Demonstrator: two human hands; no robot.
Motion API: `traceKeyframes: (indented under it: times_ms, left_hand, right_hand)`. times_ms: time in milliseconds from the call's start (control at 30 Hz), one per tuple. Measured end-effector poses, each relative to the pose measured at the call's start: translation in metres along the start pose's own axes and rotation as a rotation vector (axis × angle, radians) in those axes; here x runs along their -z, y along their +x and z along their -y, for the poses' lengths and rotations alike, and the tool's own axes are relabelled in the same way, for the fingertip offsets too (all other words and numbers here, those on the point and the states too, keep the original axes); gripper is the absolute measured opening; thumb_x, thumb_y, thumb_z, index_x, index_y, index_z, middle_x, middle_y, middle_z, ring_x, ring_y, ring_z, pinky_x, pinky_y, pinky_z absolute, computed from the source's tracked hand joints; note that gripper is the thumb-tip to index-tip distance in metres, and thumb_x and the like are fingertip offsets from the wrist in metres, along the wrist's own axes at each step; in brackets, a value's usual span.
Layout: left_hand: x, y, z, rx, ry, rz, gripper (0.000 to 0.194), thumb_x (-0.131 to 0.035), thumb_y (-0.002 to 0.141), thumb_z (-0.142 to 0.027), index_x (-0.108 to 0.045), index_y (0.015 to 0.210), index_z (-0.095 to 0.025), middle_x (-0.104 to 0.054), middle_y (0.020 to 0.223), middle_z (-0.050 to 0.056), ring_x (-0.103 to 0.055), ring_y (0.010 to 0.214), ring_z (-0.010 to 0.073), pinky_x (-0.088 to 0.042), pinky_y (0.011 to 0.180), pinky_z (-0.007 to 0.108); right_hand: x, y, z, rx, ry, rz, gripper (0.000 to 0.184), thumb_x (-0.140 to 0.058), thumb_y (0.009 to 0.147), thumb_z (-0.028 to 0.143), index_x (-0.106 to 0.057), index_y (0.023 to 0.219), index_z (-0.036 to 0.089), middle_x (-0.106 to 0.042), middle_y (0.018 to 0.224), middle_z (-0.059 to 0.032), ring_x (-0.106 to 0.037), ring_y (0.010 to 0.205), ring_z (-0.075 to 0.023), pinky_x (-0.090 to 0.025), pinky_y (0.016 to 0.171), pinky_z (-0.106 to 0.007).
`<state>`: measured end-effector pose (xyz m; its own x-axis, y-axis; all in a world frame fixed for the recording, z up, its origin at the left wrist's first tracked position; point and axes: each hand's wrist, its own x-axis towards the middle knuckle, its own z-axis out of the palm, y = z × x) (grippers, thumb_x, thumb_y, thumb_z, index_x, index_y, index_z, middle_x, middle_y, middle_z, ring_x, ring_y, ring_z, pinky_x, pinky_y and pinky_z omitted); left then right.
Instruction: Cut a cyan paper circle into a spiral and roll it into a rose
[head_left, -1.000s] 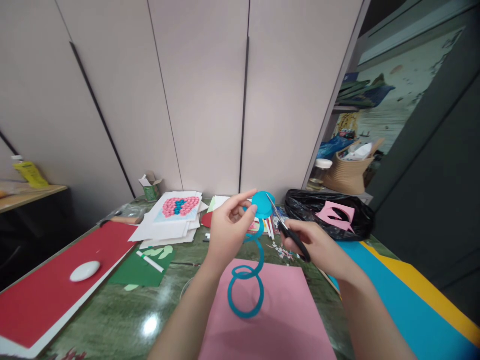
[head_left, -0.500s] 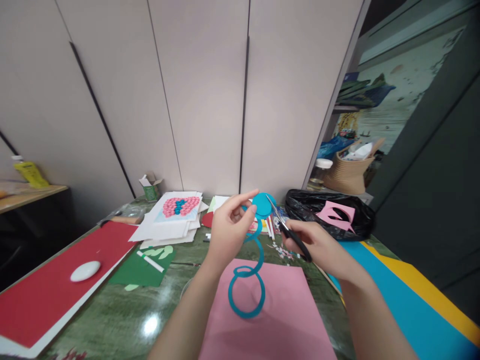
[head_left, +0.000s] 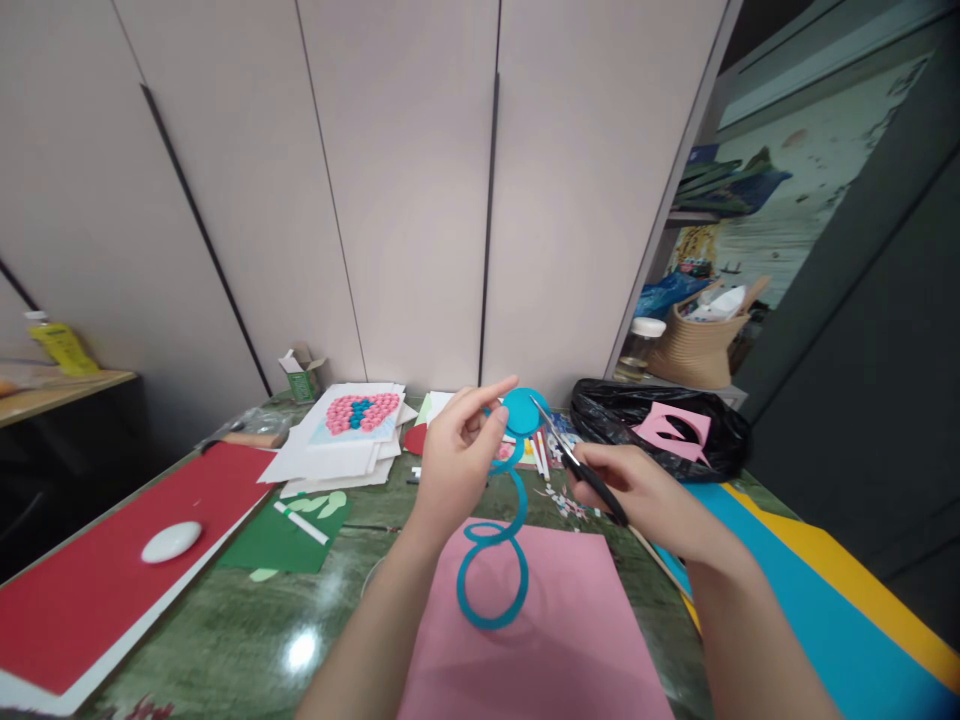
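Observation:
Between thumb and fingers, my left hand (head_left: 466,450) pinches the left edge of a round piece of blue paper (head_left: 525,412). From this disc a narrow blue paper strip (head_left: 491,625) hangs down in loose coils above the pink sheet (head_left: 555,620). My right hand (head_left: 630,490) is closed round the black handles of a pair of scissors (head_left: 589,478). Their blades point up and to the left, with the tips at the disc's right part. Whether the blades are parted cannot be made out clearly.
Left on the green table lie a red sheet (head_left: 112,560) with a white oval object (head_left: 172,542), green paper (head_left: 255,540) with a marker (head_left: 300,523), and stacked papers (head_left: 322,460). At right are a black bag (head_left: 600,410), pink scrap (head_left: 673,430), blue sheet (head_left: 810,610) and yellow sheet (head_left: 862,575).
The scissors and my right hand have shifted slightly right and down. The blue disc has turned a little in my left hand, and the hanging coils have swayed.

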<state>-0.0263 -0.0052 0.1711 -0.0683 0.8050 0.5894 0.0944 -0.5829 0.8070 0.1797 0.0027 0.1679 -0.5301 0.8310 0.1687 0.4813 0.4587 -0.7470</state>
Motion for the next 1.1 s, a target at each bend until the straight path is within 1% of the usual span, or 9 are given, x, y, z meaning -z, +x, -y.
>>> traceKeyframes:
  times_ms: [233,433,567,700,800,933,1100]
  left_hand:
    - [-0.001,0.001,-0.002,0.043,-0.068,-0.041,0.030,-0.057,0.084,-0.031,-0.066,0.110,-0.021,-0.056,0.082,0.002,-0.044,0.056,0.0064,-0.044,0.050,0.019]
    - [-0.001,0.000,-0.004,0.067,-0.109,-0.070,0.028,-0.059,0.082,-0.031,-0.067,0.108,-0.022,-0.056,0.078,0.000,-0.044,0.054,0.0056,-0.045,0.048,0.018]
    - [-0.002,0.000,-0.003,0.082,-0.148,-0.083,0.032,-0.062,0.080,-0.031,-0.065,0.110,-0.020,-0.059,0.079,0.001,-0.042,0.052,0.0049,-0.045,0.047,0.018]
    - [-0.007,0.000,-0.002,0.060,-0.149,-0.095,0.038,-0.068,0.076,-0.028,-0.062,0.112,-0.018,-0.064,0.084,0.003,-0.049,0.052,0.0048,-0.046,0.050,0.018]
    - [-0.011,-0.001,-0.002,0.057,-0.169,-0.119,0.038,-0.067,0.076,-0.028,-0.062,0.112,-0.018,-0.064,0.082,0.003,-0.051,0.054,0.0055,-0.046,0.050,0.017]
    - [-0.013,-0.002,-0.001,0.049,-0.184,-0.166,0.035,-0.067,0.076,-0.027,-0.064,0.109,-0.018,-0.063,0.078,0.002,-0.050,0.054,0.0052,-0.045,0.049,0.016]
    - [-0.014,-0.003,-0.001,0.070,-0.199,-0.142,0.034,-0.067,0.076,-0.027,-0.064,0.109,-0.019,-0.061,0.078,0.000,-0.049,0.054,0.0047,-0.045,0.048,0.016]
  right_hand:
    - [0.002,-0.001,0.002,-0.005,-0.011,0.019,0.036,-0.054,0.084,0.042,-0.035,0.064,0.019,-0.031,0.064,0.0044,-0.026,0.061,-0.0095,-0.022,0.053,-0.024]
    - [0.003,-0.002,0.002,-0.009,-0.024,0.023,0.038,-0.054,0.084,0.043,-0.032,0.063,0.019,-0.028,0.064,0.0047,-0.023,0.061,-0.0097,-0.022,0.053,-0.024]
    - [0.002,0.000,0.000,0.016,0.015,-0.010,0.034,-0.053,0.083,0.045,-0.039,0.066,0.019,-0.034,0.065,0.0040,-0.027,0.061,-0.0103,-0.024,0.054,-0.024]
    - [-0.002,0.002,-0.002,0.028,0.051,-0.065,0.031,-0.051,0.084,0.046,-0.045,0.070,0.018,-0.037,0.067,0.0034,-0.029,0.062,-0.0108,-0.025,0.055,-0.024]
    - [-0.005,0.003,-0.004,0.031,0.041,-0.091,0.031,-0.053,0.084,0.045,-0.046,0.071,0.018,-0.037,0.066,0.0040,-0.029,0.061,-0.0104,-0.025,0.055,-0.024]
    - [-0.008,0.004,-0.004,0.026,0.024,-0.094,0.031,-0.053,0.084,0.043,-0.043,0.068,0.019,-0.035,0.064,0.0047,-0.026,0.060,-0.0102,-0.023,0.055,-0.024]
    - [-0.009,0.005,-0.001,0.043,0.053,-0.088,0.026,-0.053,0.084,0.038,-0.045,0.070,0.019,-0.038,0.065,0.0039,-0.028,0.061,-0.0105,-0.025,0.056,-0.024]
